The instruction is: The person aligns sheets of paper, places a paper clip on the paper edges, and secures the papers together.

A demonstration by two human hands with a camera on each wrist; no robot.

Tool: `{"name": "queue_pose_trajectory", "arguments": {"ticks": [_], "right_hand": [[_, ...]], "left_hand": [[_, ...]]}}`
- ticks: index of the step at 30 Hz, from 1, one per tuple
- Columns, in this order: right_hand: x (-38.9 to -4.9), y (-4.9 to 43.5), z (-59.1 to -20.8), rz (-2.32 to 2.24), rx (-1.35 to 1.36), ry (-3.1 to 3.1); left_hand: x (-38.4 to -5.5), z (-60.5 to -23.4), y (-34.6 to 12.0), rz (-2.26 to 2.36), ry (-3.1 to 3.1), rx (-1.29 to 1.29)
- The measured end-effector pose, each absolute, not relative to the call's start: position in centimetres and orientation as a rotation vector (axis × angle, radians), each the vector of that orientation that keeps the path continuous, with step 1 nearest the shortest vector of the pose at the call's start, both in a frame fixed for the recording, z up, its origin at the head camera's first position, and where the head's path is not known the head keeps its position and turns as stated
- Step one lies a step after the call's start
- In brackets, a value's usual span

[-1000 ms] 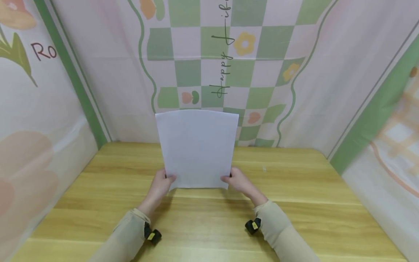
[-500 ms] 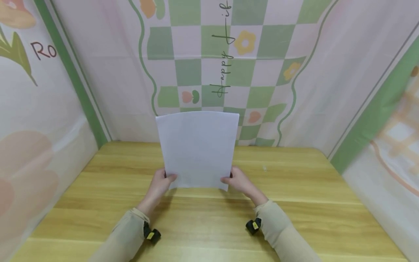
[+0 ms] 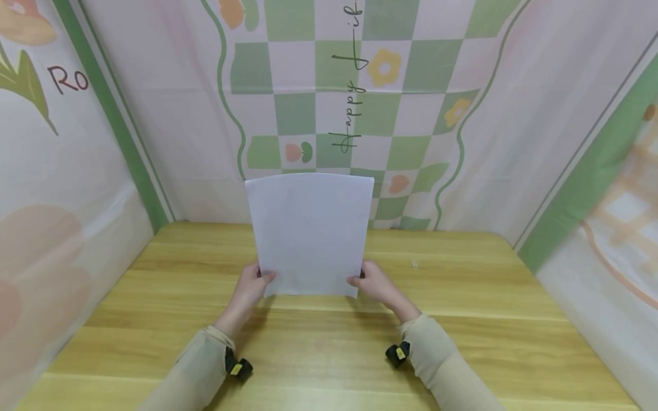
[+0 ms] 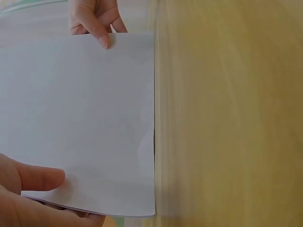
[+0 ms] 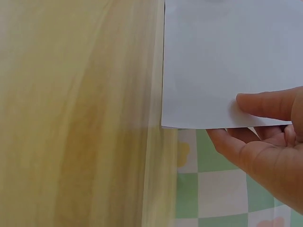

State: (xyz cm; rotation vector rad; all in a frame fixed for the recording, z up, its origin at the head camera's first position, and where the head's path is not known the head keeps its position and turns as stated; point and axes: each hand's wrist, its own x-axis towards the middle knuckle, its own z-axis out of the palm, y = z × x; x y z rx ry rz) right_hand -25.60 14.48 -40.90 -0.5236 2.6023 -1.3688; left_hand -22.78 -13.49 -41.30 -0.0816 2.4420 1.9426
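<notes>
The left hand (image 3: 250, 286) and right hand (image 3: 377, 283) pinch the white paper (image 3: 311, 234) by its side edges, near the bottom. Caution: if either low grip loosens, the unsupported upper part may fold over. The paper stands over the table (image 3: 319, 354), before the checked curtain (image 3: 380, 114); contact below is unclear.

A yellow-brown wood-grain table (image 3: 313, 354) spreads beneath a person's left hand (image 3: 252, 286) and right hand (image 3: 374, 281), its rounded far corners beyond both, its near end running out of view below the forearms. A tiny pale object (image 3: 414, 265), too small to identify, lies on the tabletop to the right of the right hand. Soft shadows fall on the wood near the hands.
</notes>
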Motion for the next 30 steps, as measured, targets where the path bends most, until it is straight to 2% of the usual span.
{"name": "queue_pose_trajectory", "arguments": {"ticks": [30], "right_hand": [[-25.2,14.1,-39.2,-1.502,-0.436,2.564]], "left_hand": [[-22.5,-40.0,-13.5,2.003,2.424,-0.017]]}}
